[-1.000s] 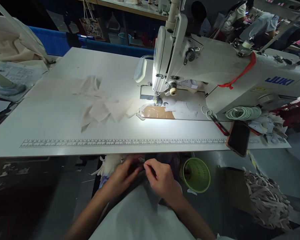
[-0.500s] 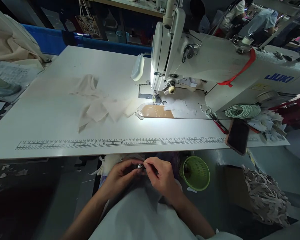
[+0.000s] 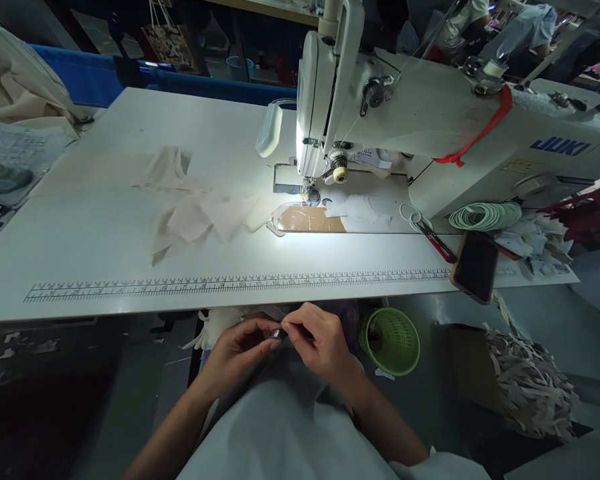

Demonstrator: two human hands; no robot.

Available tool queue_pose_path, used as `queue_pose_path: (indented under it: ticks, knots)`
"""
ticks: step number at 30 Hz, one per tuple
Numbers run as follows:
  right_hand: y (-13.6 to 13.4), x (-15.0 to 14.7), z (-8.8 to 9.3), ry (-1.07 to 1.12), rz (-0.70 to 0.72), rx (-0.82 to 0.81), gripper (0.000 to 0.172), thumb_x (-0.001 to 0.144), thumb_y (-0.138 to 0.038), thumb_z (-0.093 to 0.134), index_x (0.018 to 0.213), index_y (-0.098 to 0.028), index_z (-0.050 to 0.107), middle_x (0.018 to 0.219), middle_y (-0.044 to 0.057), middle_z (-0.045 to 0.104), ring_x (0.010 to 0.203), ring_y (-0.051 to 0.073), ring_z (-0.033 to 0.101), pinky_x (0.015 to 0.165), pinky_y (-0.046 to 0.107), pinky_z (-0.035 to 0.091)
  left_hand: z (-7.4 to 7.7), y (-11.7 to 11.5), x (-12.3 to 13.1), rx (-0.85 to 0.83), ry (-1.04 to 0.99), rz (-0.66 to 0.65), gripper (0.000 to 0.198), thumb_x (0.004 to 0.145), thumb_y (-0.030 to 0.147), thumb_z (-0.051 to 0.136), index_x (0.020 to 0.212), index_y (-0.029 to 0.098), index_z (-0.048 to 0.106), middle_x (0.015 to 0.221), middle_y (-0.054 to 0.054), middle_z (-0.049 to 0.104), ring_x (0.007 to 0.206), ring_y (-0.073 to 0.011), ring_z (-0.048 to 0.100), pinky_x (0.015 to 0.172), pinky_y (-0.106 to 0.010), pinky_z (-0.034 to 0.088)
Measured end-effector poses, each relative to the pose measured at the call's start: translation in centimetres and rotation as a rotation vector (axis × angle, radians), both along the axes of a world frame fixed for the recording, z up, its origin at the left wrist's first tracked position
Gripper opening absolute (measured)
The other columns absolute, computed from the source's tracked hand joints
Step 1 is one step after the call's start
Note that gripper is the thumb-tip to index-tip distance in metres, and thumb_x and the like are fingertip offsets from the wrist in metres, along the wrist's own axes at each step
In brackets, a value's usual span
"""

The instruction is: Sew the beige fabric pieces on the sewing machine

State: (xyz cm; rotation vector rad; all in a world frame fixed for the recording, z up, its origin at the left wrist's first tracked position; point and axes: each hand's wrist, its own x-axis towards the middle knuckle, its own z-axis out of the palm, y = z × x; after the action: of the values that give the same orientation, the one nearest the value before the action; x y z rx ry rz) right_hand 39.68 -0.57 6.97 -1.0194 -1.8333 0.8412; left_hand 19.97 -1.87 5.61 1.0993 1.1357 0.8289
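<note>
Below the table's front edge, over my lap, my left hand (image 3: 240, 350) and my right hand (image 3: 317, 343) meet. Both are closed in a pinch around a small shiny metal piece (image 3: 278, 333) held between the fingertips. What the piece is I cannot make out. A white sewing machine (image 3: 430, 120) stands on the white table (image 3: 105, 220), its lamp lighting the needle area (image 3: 310, 195). Several pale fabric pieces (image 3: 195, 213) lie on the table left of the needle.
A black phone (image 3: 476, 265) hangs over the table's right front edge, beside red-handled snips (image 3: 435, 240) and a coil of green cord (image 3: 485, 217). A green basket (image 3: 393, 340) and a heap of fabric strips (image 3: 530, 390) sit on the floor at right. A ruler scale (image 3: 230, 285) runs along the table front.
Both hands have risen slightly toward the table edge, and the small metal piece now shows between the fingertips. The view has shifted a little.
</note>
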Motion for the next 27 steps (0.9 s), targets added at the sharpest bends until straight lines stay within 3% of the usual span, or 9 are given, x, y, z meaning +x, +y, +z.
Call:
queue_pose_path:
  ticks: [8,14,21,27]
  knots:
    - [0.8,0.4,0.3,-0.100,0.124,0.047,0.026,0.107,-0.026,0.049,0.087,-0.022,0.065,0.078,0.001,0.068,0.070,0.014,0.061,0.066,0.027,0.048,1.7,0.6,-0.5,-0.021,-0.028,-0.204,0.028,0.087,0.048,0.078,0.094,0.022,0.084,0.077,-0.003,0.068,0.070,-0.0155,0.062,0.066,-0.026,0.056]
    - [0.6,0.5,-0.2,-0.195,0.037,0.092,0.026,0.105,-0.023,0.048,0.084,-0.022,0.064,0.076,0.002,0.068,0.069,0.015,0.062,0.067,0.027,0.047,1.8,0.5,-0.6,0.005,-0.032,-0.247,0.028,0.088,0.048,0.078,0.097,0.022,0.083,0.084,-0.004,0.067,0.072,-0.0157,0.061,0.066,-0.026,0.056]
    - [-0.3,1.8,-0.3,-0.129,-0.127,0.008,0.023,0.103,-0.024,0.054,0.085,-0.021,0.067,0.075,0.001,0.070,0.065,0.013,0.063,0.064,0.025,0.046,0.9,-0.2,-1.2,-0.161,-0.084,-0.198,0.033,0.086,0.049,0.081,0.102,0.020,0.076,0.072,0.001,0.064,0.063,-0.0123,0.058,0.061,-0.023,0.052]
    - [-0.5,2.5,0.4,-0.093,-0.212,0.066,0.021,0.102,-0.022,0.055,0.085,-0.021,0.066,0.072,-0.001,0.069,0.060,0.011,0.060,0.060,0.023,0.043,0.5,-0.8,-1.2,-0.248,-0.132,-0.198,0.038,0.083,0.052,0.085,0.099,0.019,0.074,0.071,0.001,0.066,0.064,-0.0113,0.061,0.058,-0.020,0.051]
